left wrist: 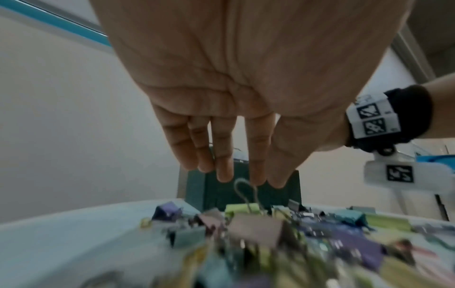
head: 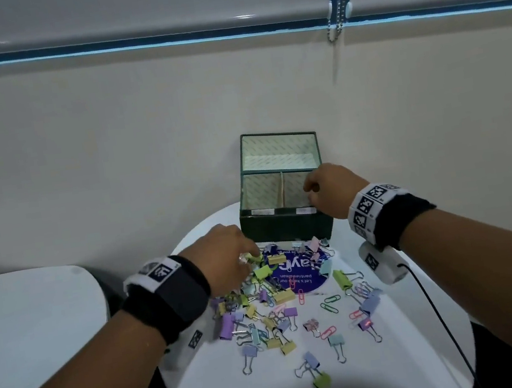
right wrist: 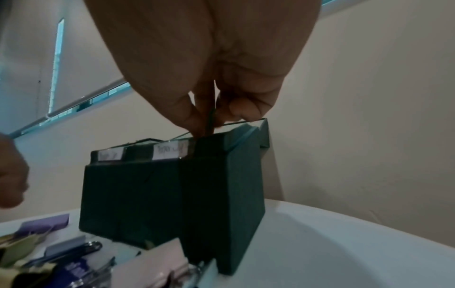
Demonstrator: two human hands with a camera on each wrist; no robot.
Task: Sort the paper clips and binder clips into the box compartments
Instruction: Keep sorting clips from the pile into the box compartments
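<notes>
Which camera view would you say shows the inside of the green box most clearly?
The head view: it looks down into the green box, showing its divider and compartments. The right wrist view shows only its outer walls and labels from below. The left wrist view shows a dark sliver behind the left hand.

right hand (right wrist: 197, 64): we cannot make out the thin green item its fingers (right wrist: 187, 115) pinch | box (head: 286, 222) labels: too small to read | clip pile (left wrist: 258, 243): blurred in left wrist view
</notes>
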